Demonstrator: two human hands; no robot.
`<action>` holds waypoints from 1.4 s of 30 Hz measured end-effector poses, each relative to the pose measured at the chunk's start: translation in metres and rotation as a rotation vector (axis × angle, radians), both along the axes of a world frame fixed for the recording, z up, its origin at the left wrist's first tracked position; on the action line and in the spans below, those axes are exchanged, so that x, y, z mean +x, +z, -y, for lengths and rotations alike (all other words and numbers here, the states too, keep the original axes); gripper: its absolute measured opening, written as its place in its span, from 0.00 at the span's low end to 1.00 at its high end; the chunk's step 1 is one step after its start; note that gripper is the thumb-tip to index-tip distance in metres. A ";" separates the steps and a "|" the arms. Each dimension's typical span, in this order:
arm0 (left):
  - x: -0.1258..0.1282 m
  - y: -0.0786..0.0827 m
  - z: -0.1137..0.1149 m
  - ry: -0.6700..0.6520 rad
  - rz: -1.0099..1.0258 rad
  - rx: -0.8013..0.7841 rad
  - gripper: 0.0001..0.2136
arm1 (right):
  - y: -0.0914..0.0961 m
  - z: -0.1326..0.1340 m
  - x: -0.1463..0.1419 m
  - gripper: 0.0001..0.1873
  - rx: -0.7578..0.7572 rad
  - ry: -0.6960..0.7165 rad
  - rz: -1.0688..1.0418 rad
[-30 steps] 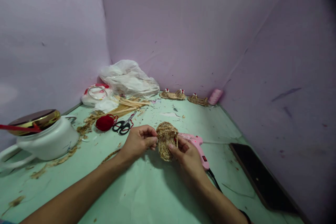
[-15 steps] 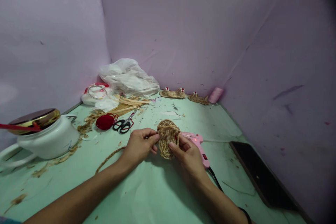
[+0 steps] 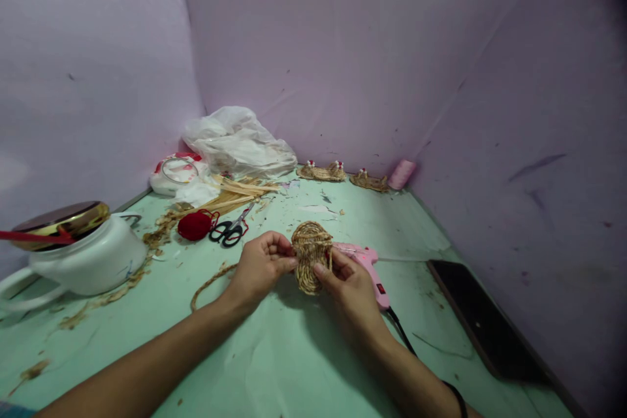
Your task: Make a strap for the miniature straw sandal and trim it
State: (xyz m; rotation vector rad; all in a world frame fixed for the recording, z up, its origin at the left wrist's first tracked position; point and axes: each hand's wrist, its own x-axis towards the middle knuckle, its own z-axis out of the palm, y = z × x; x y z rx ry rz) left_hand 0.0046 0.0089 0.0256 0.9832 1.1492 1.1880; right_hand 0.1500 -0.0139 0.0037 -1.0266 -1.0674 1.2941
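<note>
A small woven straw slipper (image 3: 310,256) is held upright just above the green table (image 3: 274,366) at the middle of the head view. My left hand (image 3: 259,266) pinches its left edge with thumb and fingers. My right hand (image 3: 349,287) grips its lower right side, thumb pressed on the front. A braided straw cord (image 3: 208,282) trails from under my left hand across the table. A pink glue gun (image 3: 365,268) lies right behind my right hand, its black cable running toward me.
Black scissors (image 3: 227,231) and a red yarn ball (image 3: 194,225) lie left of centre. A white pot with a gold lid (image 3: 78,248) stands far left. Straw strips (image 3: 235,192), plastic bags (image 3: 238,144), finished slippers (image 3: 323,173), a pink spool (image 3: 401,174) and a dark phone (image 3: 482,320) surround them.
Both hands keep hold of the slipper and have turned it slightly. The braided cord under my left arm has curled further out onto the table.
</note>
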 end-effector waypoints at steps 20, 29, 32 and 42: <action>0.002 -0.004 0.007 0.095 -0.189 0.133 0.07 | 0.000 0.002 -0.004 0.13 0.002 -0.033 0.001; 0.004 -0.005 0.006 0.140 -0.027 0.052 0.11 | -0.003 0.002 -0.005 0.16 -0.001 -0.011 -0.004; 0.006 -0.006 0.007 0.161 -0.059 0.098 0.10 | -0.003 0.002 -0.004 0.16 -0.007 -0.017 0.017; 0.004 -0.024 -0.001 0.132 0.036 -0.045 0.11 | -0.009 -0.005 0.002 0.14 -0.056 0.083 0.047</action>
